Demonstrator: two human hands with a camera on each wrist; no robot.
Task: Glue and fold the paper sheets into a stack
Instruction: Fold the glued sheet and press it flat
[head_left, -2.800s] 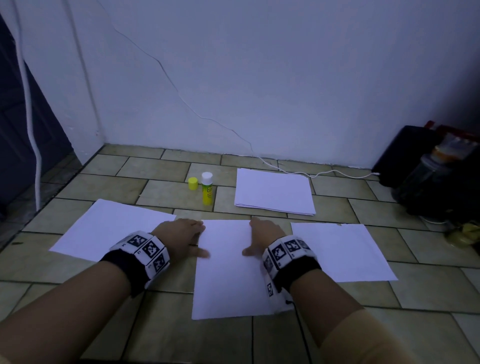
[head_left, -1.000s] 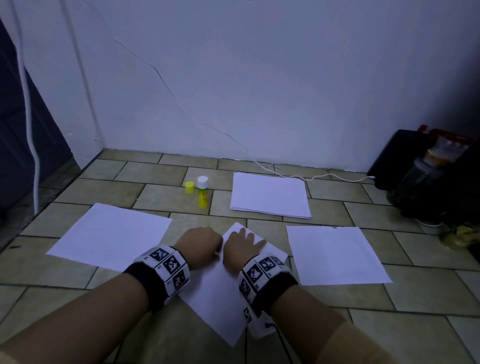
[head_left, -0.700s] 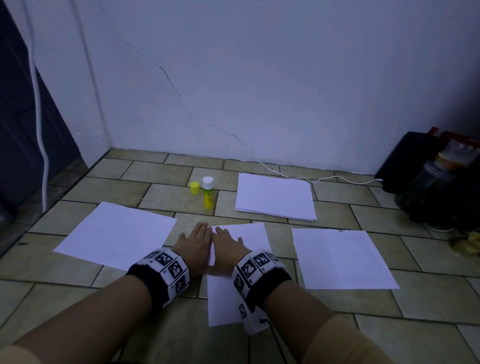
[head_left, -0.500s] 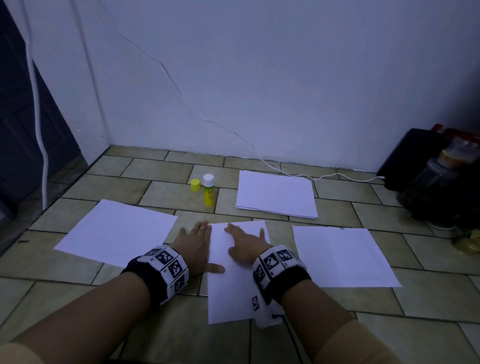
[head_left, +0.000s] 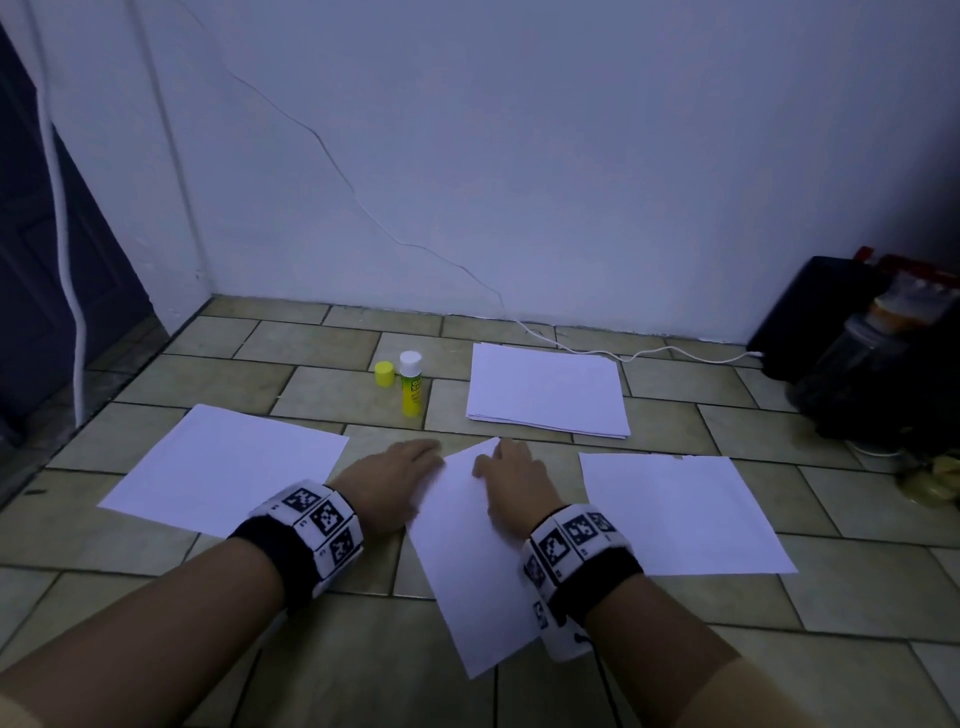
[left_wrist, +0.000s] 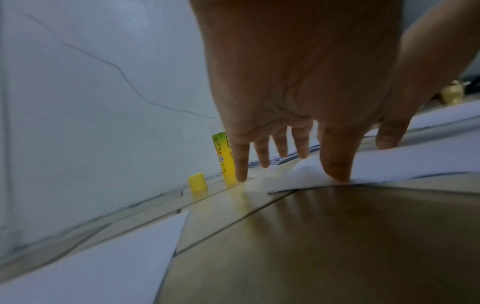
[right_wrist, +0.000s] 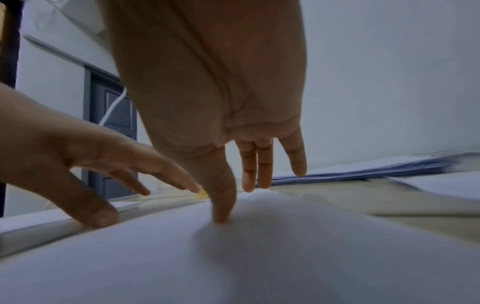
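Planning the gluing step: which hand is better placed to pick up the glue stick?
Left. The left hand lies nearer the uncapped glue stick, with bare floor between; the right hand presses the folded sheet.

Middle sheet (head_left: 470, 545), wide and flat at first, now narrower, folded. Half a second ago it lay square to the floor tiles; now turned, far corner pointing toward the paper stack (head_left: 545, 389). Right hand (head_left: 511, 486) rests farther up, near that corner. Left hand (head_left: 395, 480) sits at its left edge, thumb pressing paper.
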